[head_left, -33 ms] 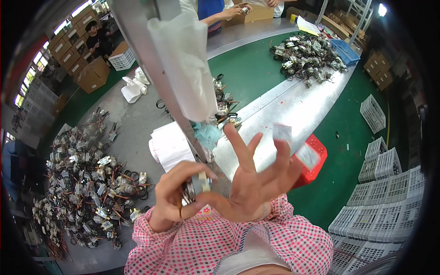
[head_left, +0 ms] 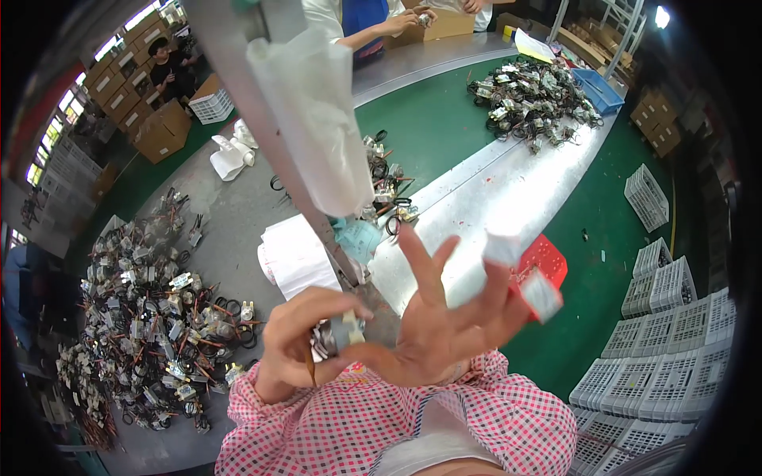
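My left hand (head_left: 298, 337) curls its fingers and thumb around a small metal part (head_left: 327, 337) with a cream-coloured piece. It looks like a thermostat, and a thin copper-coloured tube hangs down from it. Beside it my right hand (head_left: 444, 333) is spread wide, slightly blurred, its thumb close against the part; I cannot tell whether they touch. Two small whitish labels sit on outer fingertips of the right hand, an upper label (head_left: 503, 249) and a lower label (head_left: 542, 295).
A large pile of similar parts (head_left: 167, 317) covers the bench at left; another pile (head_left: 536, 103) lies far right. A metal post with a plastic bag (head_left: 313, 127) rises ahead, near white paper (head_left: 298, 258). A red basket (head_left: 548, 266) and grey crates (head_left: 659, 357) stand right. Co-workers are beyond.
The metal part shows more of its shiny side between my left fingers. My right fingers have shifted slightly right, carrying the labels along.
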Action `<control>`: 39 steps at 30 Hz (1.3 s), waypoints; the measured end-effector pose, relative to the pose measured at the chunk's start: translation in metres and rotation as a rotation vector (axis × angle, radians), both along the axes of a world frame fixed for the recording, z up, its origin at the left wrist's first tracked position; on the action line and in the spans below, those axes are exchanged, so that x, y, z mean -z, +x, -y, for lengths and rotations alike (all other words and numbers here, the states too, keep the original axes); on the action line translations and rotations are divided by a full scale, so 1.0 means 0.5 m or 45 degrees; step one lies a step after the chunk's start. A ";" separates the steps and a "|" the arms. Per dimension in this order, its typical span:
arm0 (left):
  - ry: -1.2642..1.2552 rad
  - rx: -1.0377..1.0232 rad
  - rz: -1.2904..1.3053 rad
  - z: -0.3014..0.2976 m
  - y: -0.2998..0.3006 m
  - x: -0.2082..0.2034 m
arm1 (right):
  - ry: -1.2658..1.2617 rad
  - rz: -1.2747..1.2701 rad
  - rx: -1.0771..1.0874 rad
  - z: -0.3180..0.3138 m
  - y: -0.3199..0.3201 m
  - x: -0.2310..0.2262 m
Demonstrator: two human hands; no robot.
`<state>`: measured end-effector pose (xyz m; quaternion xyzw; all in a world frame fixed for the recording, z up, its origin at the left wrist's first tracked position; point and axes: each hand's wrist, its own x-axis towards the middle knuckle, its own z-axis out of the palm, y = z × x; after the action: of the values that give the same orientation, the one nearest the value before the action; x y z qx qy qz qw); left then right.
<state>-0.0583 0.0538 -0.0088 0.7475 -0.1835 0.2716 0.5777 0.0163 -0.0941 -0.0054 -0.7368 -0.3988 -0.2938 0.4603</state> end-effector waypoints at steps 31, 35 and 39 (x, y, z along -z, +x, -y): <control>1.273 -0.834 -0.229 -0.704 0.317 0.200 | 1.332 -0.019 -0.211 -0.017 0.035 0.048; 1.346 -0.966 -1.317 -0.577 0.205 -0.024 | 1.409 -0.057 -0.170 -0.029 0.038 0.043; 1.501 -0.844 -1.564 -0.726 0.005 0.059 | 1.301 -0.121 -0.349 -0.039 -0.001 0.044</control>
<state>-0.0559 0.4169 -0.0384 0.9490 0.2715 -0.1598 -0.0093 0.0158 -0.0749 -0.0273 -0.3724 -0.2763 -0.3542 0.8121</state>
